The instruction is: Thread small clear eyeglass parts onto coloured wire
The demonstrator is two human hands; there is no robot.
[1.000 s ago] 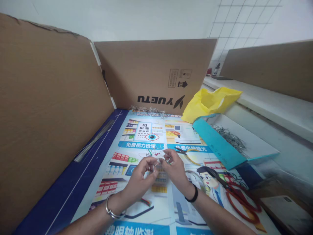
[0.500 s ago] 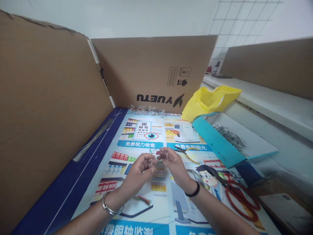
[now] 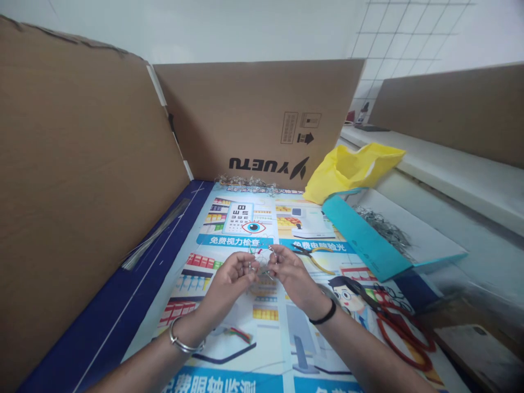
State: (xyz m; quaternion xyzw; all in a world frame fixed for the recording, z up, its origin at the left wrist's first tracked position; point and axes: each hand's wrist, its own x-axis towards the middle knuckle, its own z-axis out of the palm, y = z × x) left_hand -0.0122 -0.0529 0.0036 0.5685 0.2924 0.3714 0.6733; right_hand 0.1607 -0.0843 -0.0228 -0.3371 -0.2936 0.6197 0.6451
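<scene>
My left hand (image 3: pixel 230 281), with a silver bangle at the wrist, pinches one side of a thin, shiny wire piece (image 3: pixel 264 255) with small red and green bits. On its other side, the fingertips of my right hand (image 3: pixel 295 279) are closed on the same wire. The finer shape of the piece is too small to make out. Both hands hover over the printed poster (image 3: pixel 266 305) on the table. Beyond the right hand lie pliers with yellow handles (image 3: pixel 321 265). A small bundle of coloured strands (image 3: pixel 240 333) rests beside my left forearm.
At right are red-handled scissors (image 3: pixel 405 341) and a teal box (image 3: pixel 368 240) holding tangled wire pieces (image 3: pixel 385 229). A yellow bag (image 3: pixel 352 166) sits behind it. Cardboard panels (image 3: pixel 245 114) stand at the back and left. More wire pieces (image 3: pixel 245 183) lie along the back; straight wires (image 3: pixel 158 234) lie left.
The fingers of my right hand have shifted and turned slightly around the wire piece. A gap between the two hands' fingertips shows more clearly. Nothing else on the table has moved.
</scene>
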